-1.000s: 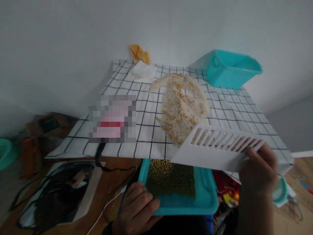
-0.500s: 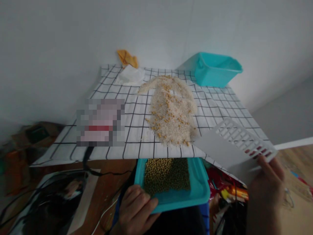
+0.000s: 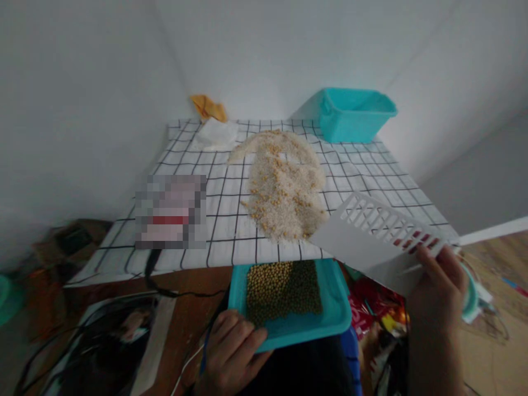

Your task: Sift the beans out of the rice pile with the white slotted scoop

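My left hand (image 3: 231, 352) grips the near left corner of a teal tray (image 3: 336, 316) that holds a layer of yellow and green beans (image 3: 284, 289). The tray sits just below the front edge of the checked tablecloth (image 3: 231, 236). My right hand (image 3: 437, 289) holds a white slotted plastic board (image 3: 371, 242) by its right end, tilted, its left edge beside a pile of rice mixed with yellow beans (image 3: 282, 187) on the cloth.
A teal tub (image 3: 355, 113) stands at the back right of the table. White tissue (image 3: 214, 135) and an orange cloth (image 3: 208, 107) lie at the back. A pixelated patch (image 3: 171, 212) sits on the left. Cables and dark clutter (image 3: 103, 341) lie lower left.
The white board has swung from over the tray out to the right and now sits back near the pile's right edge. The view has shifted slightly. My left hand stays on the tray.
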Tool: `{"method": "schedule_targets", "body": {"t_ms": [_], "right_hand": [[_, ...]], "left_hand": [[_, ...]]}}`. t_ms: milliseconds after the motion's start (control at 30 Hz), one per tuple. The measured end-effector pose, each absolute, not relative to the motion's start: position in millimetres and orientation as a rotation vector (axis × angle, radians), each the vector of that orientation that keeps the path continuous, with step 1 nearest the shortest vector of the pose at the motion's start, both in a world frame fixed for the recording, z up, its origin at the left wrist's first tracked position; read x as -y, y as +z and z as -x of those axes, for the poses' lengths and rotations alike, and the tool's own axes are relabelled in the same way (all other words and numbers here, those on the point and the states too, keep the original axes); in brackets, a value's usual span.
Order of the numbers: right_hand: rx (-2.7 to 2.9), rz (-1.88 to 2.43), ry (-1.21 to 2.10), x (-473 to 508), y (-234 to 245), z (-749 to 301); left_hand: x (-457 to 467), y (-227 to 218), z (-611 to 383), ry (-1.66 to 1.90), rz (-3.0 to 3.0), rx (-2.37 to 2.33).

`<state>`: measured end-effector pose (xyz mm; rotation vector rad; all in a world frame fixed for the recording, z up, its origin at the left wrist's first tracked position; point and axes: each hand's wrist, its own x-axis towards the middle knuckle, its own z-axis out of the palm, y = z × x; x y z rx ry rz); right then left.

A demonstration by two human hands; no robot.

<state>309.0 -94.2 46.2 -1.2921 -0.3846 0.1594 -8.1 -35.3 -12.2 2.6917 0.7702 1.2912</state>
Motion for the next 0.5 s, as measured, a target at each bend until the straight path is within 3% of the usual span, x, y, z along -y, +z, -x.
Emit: {"method": "schedule_targets", "body": {"t_ms": [500], "right_hand": [[0.465, 1.251, 0.127, 98.6, 46.7, -314.2]], "left_hand": [[34.5, -7.3, 3.1, 1.314, -2.718, -0.740]]}}
